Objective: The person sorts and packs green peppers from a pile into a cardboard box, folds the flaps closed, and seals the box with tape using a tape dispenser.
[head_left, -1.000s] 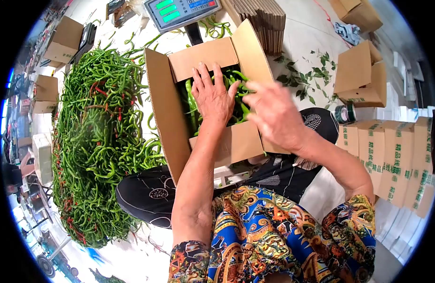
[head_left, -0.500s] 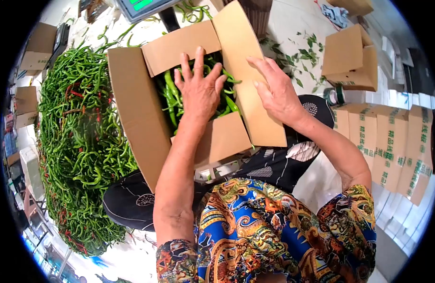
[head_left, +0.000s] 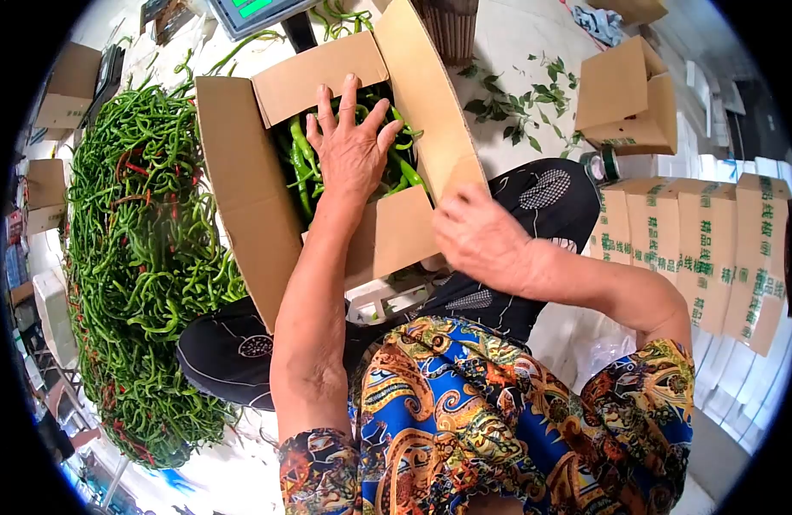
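An open cardboard box (head_left: 245,193) with its flaps spread stands tilted between my knees, holding green peppers (head_left: 301,167). My left hand (head_left: 351,146) lies over the peppers with its fingers spread, the fingertips reaching the far flap. At the near right corner of the box, my right hand (head_left: 482,232) has its fingers curled in at the edge of the right flap (head_left: 430,103). Its fingertips are partly hidden, and the flap edge seems to lie between them.
A large heap of green peppers (head_left: 147,275) with some red ones lies at the left. Beyond the box is a digital scale (head_left: 254,10). Loose leaves (head_left: 520,103), an open carton (head_left: 623,99) and a row of printed cartons (head_left: 705,249) are at the right.
The view has shifted, and the box now appears further left and higher. My right hand has moved from above the right flap, along it, down to its near corner. My left hand stays over the peppers.
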Demonstrator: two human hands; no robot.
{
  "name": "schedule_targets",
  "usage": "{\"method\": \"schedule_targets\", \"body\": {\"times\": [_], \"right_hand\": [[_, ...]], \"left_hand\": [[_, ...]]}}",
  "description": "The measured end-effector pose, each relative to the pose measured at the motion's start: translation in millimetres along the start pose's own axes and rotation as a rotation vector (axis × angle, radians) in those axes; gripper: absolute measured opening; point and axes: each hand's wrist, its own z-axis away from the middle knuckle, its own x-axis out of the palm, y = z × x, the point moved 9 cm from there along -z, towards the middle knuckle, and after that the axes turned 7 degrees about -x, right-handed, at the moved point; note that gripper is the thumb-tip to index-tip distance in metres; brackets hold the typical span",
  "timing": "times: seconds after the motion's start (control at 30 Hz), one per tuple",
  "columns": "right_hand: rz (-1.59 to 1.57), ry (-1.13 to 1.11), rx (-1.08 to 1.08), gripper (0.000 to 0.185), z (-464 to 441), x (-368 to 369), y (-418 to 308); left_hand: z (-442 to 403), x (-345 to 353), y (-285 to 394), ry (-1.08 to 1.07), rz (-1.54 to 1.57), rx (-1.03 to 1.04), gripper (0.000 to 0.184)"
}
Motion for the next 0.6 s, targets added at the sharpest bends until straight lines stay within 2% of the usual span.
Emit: {"method": "schedule_targets", "body": {"times": [0.03,0.07,0.27,0.37,0.43,0.5,0.6], "right_hand": [[0.003,-0.048,-0.032,0.023,-1.8,2.9,-6.2],[0.070,0.006,-0.078,0.021,-3.4,-3.1,-11.4],[-0.030,-0.223,-0.110,0.029,-10.8,6.3,-18.9],[0.099,-0.194,-0.072,0.031,-11.8,7.7,-29.9],[0.174,-0.256,-0.110,0.029,-11.7,13.7,-47.9],[0.167,-0.163,-0.019,0.024,-10.8,15.6,-42.9],[0.063,-0.049,-0.034,0.017,-3.1,16.9,-36.6]], "left_hand": [[0.1,0.6,-0.6,0.003,0.003,-0.004,0.038],[0.4,1.2,-0.9,0.003,0.007,-0.002,0.038],[0.5,-4.8,1.9,0.038,0.060,0.000,0.040],[-0.1,-0.4,-0.1,0.020,0.022,-0.017,0.039],[-2.0,-1.3,1.9,0.011,0.026,-0.023,0.039],[-0.6,-2.2,0.3,0.010,0.042,-0.034,0.039],[-1.0,-4.8,-2.1,0.006,0.057,-0.045,0.039]]}}
